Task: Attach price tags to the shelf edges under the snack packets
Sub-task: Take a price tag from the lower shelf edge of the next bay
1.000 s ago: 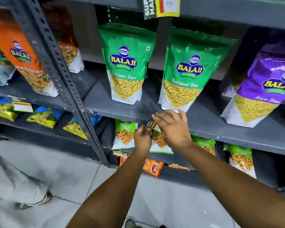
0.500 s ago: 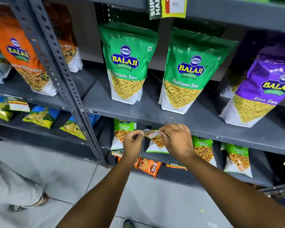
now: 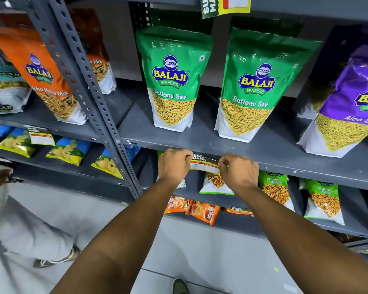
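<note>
Pinching a price tag (image 3: 204,166) by its two ends, left hand (image 3: 173,164) and right hand (image 3: 239,171) hold it stretched flat against the front edge of the grey metal shelf (image 3: 263,145). Both forearms reach up from below, knuckles toward the camera. Two green Ratlami Sev packets (image 3: 173,81) stand on the shelf just above the tag; a purple Aloo Sev packet (image 3: 348,102) is cut off at the right. Smaller green packets (image 3: 323,200) sit on the shelf below. Grey tiled floor (image 3: 221,262) underneath. Tag print is too small to read beyond "SUPER MARKET".
</note>
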Demonstrator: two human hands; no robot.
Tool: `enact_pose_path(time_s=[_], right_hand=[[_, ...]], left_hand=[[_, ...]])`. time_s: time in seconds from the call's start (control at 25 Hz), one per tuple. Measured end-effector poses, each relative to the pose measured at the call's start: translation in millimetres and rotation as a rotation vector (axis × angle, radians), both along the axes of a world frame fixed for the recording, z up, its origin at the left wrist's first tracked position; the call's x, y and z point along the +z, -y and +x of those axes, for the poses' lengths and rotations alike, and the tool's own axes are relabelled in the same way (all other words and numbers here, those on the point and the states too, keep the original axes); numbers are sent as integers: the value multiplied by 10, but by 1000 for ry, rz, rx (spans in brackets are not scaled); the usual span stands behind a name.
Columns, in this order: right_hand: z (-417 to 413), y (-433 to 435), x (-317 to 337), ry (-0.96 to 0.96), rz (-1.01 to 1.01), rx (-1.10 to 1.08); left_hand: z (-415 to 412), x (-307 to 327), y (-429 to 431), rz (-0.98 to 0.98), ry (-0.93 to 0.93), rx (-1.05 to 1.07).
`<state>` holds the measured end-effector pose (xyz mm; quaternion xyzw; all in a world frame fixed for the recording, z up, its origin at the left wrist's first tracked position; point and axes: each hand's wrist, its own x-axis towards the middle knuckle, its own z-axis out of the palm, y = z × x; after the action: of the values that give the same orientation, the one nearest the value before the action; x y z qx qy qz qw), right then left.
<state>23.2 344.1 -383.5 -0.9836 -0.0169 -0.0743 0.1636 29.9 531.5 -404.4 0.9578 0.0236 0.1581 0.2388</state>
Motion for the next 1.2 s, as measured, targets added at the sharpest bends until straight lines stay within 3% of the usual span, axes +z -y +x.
enact_pose_path(time_s=[0.48,0.64,0.76,0.92,1.08,1.2], right_hand=[[197,15,-44,-25,26,-73],[294,34,16,-109,92,-141],[324,67,67,-166,47,-121],[297,132,180,-228,14,5],[247,288,548,-20,-115,177],[264,312,1094,254,-69,254]], left_hand=[[166,45,35,105,29,-52],[266,164,38,221,-67,2],[337,279,9,205,-149,83],[306,396,-4,288,-161,4],[323,691,-152,255,-5,-110],[407,1213,-164,18,169,-125]])
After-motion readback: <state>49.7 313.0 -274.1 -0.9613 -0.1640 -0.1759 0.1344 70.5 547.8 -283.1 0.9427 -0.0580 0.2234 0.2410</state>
